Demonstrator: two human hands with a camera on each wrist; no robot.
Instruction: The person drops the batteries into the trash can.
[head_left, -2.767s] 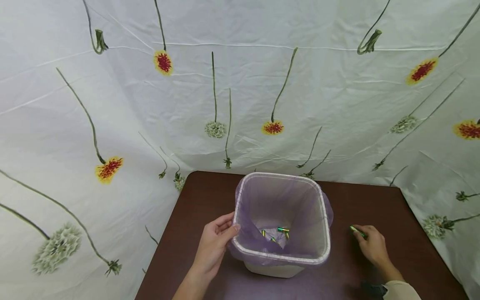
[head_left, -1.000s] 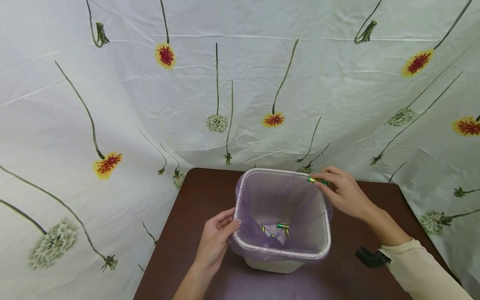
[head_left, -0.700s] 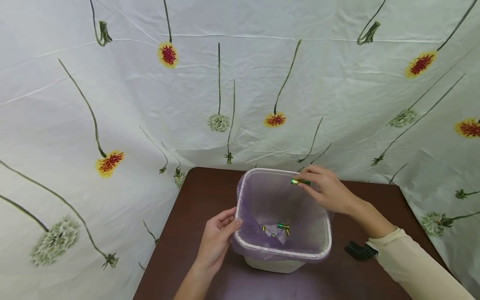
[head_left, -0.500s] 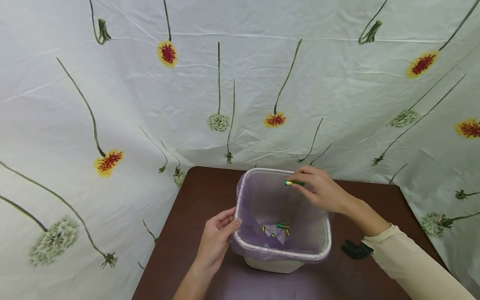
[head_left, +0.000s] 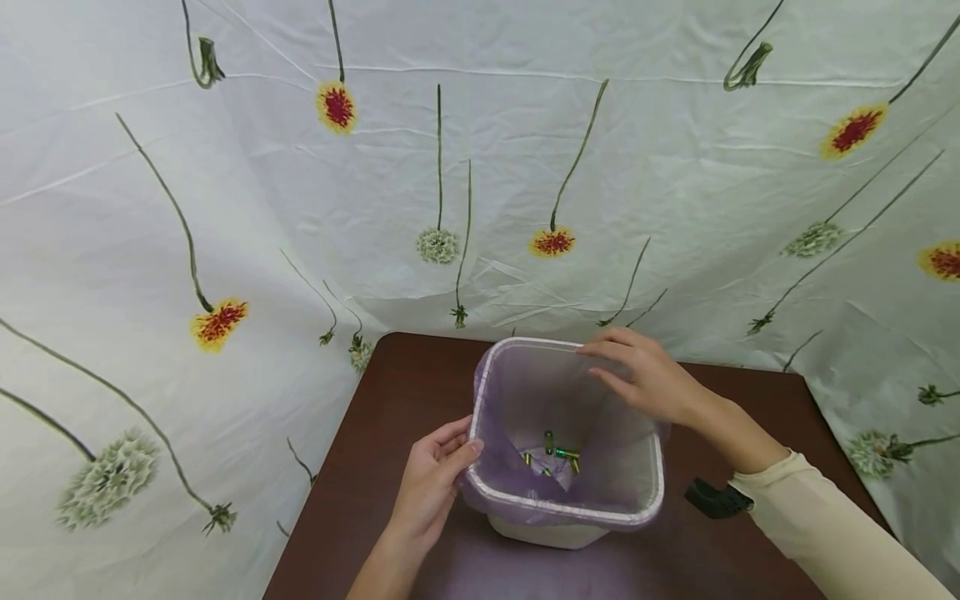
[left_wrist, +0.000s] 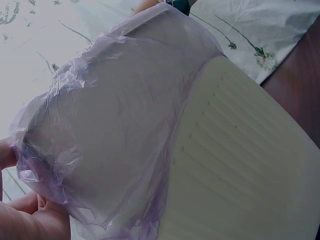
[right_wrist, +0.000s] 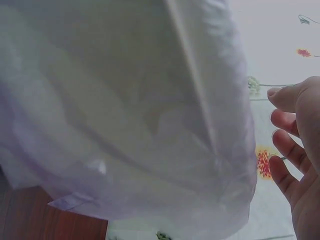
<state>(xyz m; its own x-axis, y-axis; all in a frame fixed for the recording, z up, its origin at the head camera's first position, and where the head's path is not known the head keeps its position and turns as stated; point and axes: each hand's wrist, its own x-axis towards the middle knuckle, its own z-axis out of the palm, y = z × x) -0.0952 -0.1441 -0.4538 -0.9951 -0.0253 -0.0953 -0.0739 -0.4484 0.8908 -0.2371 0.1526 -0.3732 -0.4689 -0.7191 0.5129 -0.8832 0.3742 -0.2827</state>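
Note:
A pale bin stands upright, with a thin purple liner bag folded over its rim. My left hand pinches the left rim through the liner, thumb inside and fingers outside. In the left wrist view, that hand's fingers and thumb press the crinkled bag at the rim. Above the far right part of the opening is my right hand, thumb and fingers parted with nothing between them. Several green and gold batteries lie at the bottom of the liner.
Dark brown table under the bin. A white flowered cloth hangs behind it and along both sides. A black strap juts out beside the right sleeve.
My right hand brought a battery from the table on the right over the bin and let it go; it now lies inside with the others. My left hand stayed on the rim.

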